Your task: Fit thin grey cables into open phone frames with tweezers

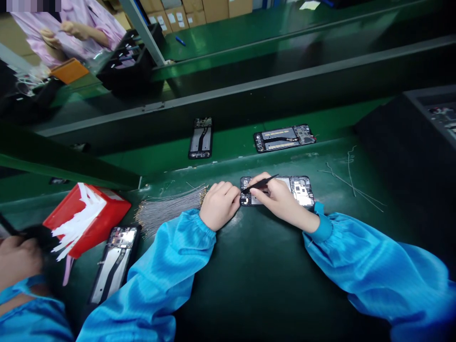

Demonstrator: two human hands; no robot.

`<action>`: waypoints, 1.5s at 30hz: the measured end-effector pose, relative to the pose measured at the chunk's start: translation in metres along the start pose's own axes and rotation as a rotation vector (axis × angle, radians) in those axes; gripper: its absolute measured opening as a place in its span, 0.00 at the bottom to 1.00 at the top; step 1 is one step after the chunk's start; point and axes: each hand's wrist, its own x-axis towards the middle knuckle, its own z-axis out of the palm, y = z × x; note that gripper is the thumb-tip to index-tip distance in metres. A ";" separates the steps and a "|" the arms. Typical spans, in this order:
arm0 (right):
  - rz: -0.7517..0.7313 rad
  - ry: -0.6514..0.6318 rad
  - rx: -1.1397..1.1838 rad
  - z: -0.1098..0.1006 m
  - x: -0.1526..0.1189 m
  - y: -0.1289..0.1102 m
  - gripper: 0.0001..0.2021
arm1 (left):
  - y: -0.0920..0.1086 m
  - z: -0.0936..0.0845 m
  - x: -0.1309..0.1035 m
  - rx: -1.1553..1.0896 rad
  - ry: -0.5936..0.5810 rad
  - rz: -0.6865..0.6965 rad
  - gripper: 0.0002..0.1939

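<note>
An opened phone, its circuit board and inner parts exposed, lies crosswise on the green bench. At its left end my left hand is closed, fingers curled against the phone's edge; the fingertips are partly hidden. My right hand reaches over the phone and pinches slim black tweezers, their lower end at the phone's left end near my left fingers. Beside my left hand lies a bundle of thin grey cables with gold-coloured ends.
Two opened phones lie beyond the bench edge. Another phone and a red box with white strips are left. Loose cables and a black bin are right. A co-worker's hand shows lower left; another person works opposite.
</note>
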 end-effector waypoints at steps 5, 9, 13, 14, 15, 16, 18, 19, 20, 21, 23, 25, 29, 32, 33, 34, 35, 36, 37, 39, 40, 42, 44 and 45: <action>0.007 0.009 -0.001 0.000 0.000 0.000 0.05 | 0.000 0.000 0.000 0.014 0.000 0.004 0.09; 0.008 0.008 -0.006 0.000 0.000 0.000 0.04 | 0.000 -0.001 0.000 0.020 0.000 0.004 0.09; 0.004 0.014 -0.006 0.000 0.001 0.000 0.04 | 0.000 -0.001 0.000 0.027 0.003 0.005 0.09; 0.004 0.014 -0.007 0.000 0.001 0.000 0.04 | 0.000 -0.001 0.000 0.028 0.004 0.006 0.09; 0.003 0.015 -0.009 0.000 0.002 0.000 0.04 | 0.000 -0.001 0.000 0.028 0.003 0.006 0.09; 0.000 0.014 -0.014 0.000 0.002 0.000 0.04 | 0.000 -0.001 0.000 0.028 0.001 0.006 0.09; -0.019 0.000 -0.037 -0.001 0.001 -0.001 0.04 | 0.000 -0.001 0.000 0.027 -0.005 0.003 0.09; -0.038 -0.013 -0.057 0.000 0.001 -0.001 0.04 | 0.000 -0.001 0.000 0.026 -0.008 0.003 0.09; -0.064 -0.026 -0.079 0.000 0.000 -0.002 0.04 | 0.000 -0.001 0.000 0.025 -0.010 0.003 0.09; -0.099 -0.040 -0.102 0.000 0.000 -0.002 0.05 | 0.000 -0.001 0.000 0.024 -0.011 0.004 0.09; -0.175 -0.063 -0.142 0.002 -0.001 -0.004 0.06 | 0.001 -0.001 0.001 0.021 -0.012 0.006 0.09; -0.244 -0.072 -0.177 0.004 -0.002 -0.005 0.06 | 0.001 -0.001 0.001 0.019 -0.012 0.008 0.09; -0.308 -0.072 -0.244 0.006 -0.001 -0.008 0.06 | 0.000 -0.002 0.001 0.021 -0.011 0.012 0.09; -0.321 -0.079 -0.278 0.007 -0.001 -0.008 0.05 | 0.000 -0.001 0.001 0.020 -0.015 0.010 0.08; -0.330 -0.078 -0.288 0.009 -0.001 -0.007 0.05 | 0.000 0.000 0.001 0.020 -0.018 0.008 0.07; -0.339 -0.076 -0.297 0.010 -0.001 -0.007 0.05 | -0.001 0.000 0.001 0.018 -0.021 0.006 0.07; -0.343 -0.069 -0.299 0.012 -0.001 -0.006 0.05 | -0.001 0.001 0.001 0.015 -0.027 0.003 0.06; -0.340 -0.061 -0.291 0.013 -0.001 -0.006 0.05 | -0.002 0.001 0.002 0.010 -0.033 0.000 0.06; -0.326 -0.052 -0.272 0.013 0.000 -0.006 0.05 | -0.003 0.000 0.002 0.006 -0.040 -0.003 0.06; -0.276 -0.018 -0.219 0.008 -0.002 -0.004 0.05 | -0.007 -0.005 0.001 0.017 -0.049 -0.011 0.07; -0.240 0.020 -0.201 0.001 -0.004 -0.002 0.05 | -0.010 -0.008 0.001 0.033 -0.054 -0.015 0.08; -0.160 0.157 -0.215 -0.018 -0.012 0.004 0.04 | -0.012 -0.017 -0.002 0.038 -0.088 0.006 0.10; -0.073 0.338 -0.307 -0.043 -0.024 0.015 0.03 | -0.011 -0.024 -0.005 -0.033 -0.171 0.088 0.09; -0.029 0.409 -0.369 -0.055 -0.031 0.020 0.02 | -0.007 -0.026 -0.006 -0.079 -0.212 0.139 0.08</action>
